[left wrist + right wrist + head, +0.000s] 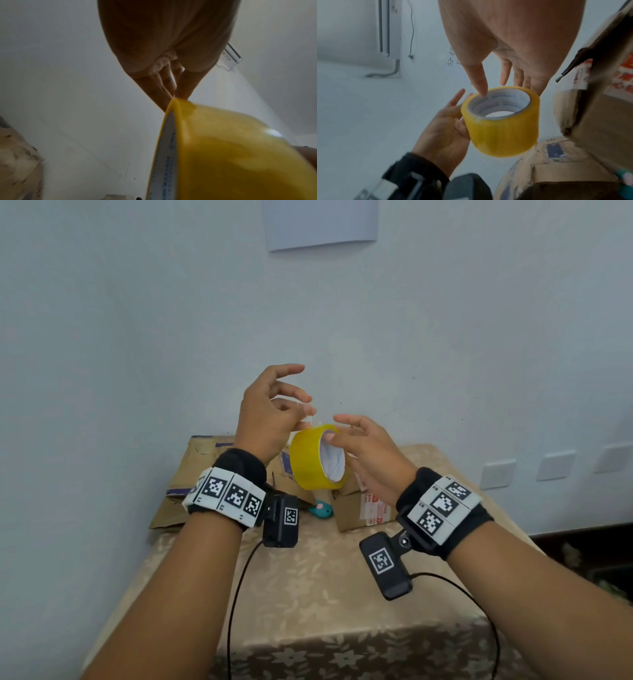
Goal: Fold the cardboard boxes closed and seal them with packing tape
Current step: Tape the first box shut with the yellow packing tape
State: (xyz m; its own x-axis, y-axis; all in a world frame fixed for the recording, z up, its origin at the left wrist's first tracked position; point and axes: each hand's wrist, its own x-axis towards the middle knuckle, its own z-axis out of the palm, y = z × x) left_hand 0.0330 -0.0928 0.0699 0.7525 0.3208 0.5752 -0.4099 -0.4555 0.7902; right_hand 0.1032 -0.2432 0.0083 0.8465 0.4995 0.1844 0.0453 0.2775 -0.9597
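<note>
- Head view: yellow packing tape roll (317, 458) held in the air between both hands, above the cardboard boxes, in front of a pale wall (137, 320). Its core axis runs roughly level, open end turned toward the right hand and the camera; white core lining shows.
- Right wrist view: same roll (501, 128), blue print visible on the core lining, too blurred to read.
- Left wrist view: roll (231, 155) fills the lower right, cut off by the frame edge; only outer band and a sliver of core show.
- Loose tape end: faint clear strip near the left fingertips in the head view; hard to make out.
- Left hand (270, 419): thumb and forefinger pinch at the roll's upper edge, remaining fingers spread and lifted clear.
- Right hand (370, 453): thumb tip dips inside the core, other fingers extended behind the roll's outer face; fingers loosely parted.
- Flattened cardboard box (202, 474) lies at the back left of the table, partly hidden by the left wrist.
- Second cardboard box (363, 508), with red-printed label, sits behind the right hand, mostly hidden.
- Small teal object (320, 510) between the boxes; identity unclear.
- Table (308, 577) is covered with a beige floral cloth.
</note>
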